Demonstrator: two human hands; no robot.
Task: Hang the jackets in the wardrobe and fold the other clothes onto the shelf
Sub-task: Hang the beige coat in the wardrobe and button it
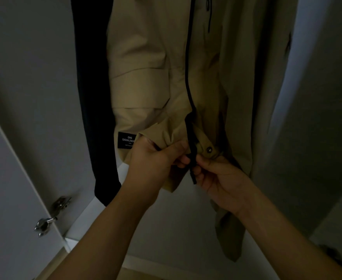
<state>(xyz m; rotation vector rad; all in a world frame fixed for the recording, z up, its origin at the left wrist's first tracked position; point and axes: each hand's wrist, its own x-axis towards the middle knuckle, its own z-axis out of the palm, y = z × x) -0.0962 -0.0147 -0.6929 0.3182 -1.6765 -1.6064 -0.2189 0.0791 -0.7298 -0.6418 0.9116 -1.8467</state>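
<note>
Left hand (154, 158): fingers curled tight around the bunched lower hem of the tan jacket (145, 77), which hangs inside the wardrobe (34, 77). Right hand (216, 174): fingers pinch the bottom of the black zipper (192, 158), beside a snap button (209, 149). Black label (125, 140) partly covered by left hand. Dark garment (93, 98) hangs at left; door hinge (53, 215) lower left. Dim light; hanger cut off above.

A jacket (156, 81) hangs in the wardrobe (30, 77), a second garment (91, 98) just left of it, door hinge (53, 215) lower left.
</note>
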